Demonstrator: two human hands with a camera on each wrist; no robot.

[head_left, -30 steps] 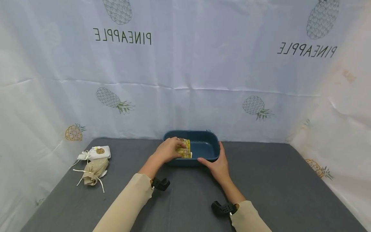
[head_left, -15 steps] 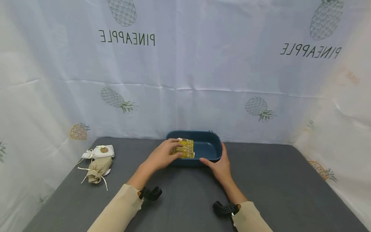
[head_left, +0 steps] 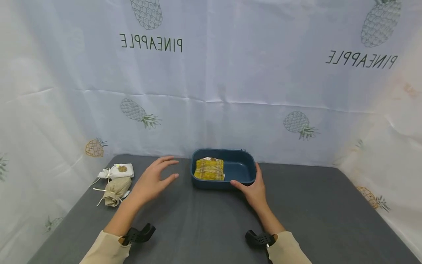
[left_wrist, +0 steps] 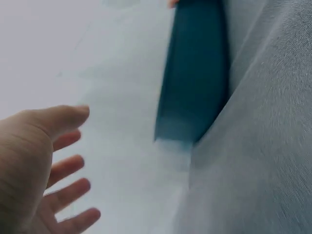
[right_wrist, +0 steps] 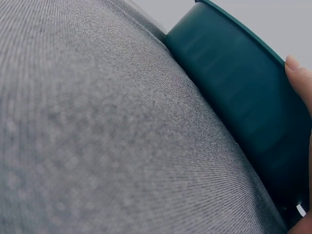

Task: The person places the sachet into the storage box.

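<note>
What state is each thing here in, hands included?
Blue bin, upright, open at the top
Yellow packet, lying in the bin's left end
White pouch, lying down, neck gathered
Tan pouch, lying down, neck cinched
Left hand, empty, apart from the bin
Right hand, gripping the bin's right end
Curtain, hanging, creased

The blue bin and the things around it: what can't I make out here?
Head view: any small print on the yellow packet is too small to read; the contents of the tan pouch are hidden by its fabric.
Left wrist view: the blue bin is blurred and cut off by the top edge.
Right wrist view: the right hand is mostly cut off by the right edge.
</note>
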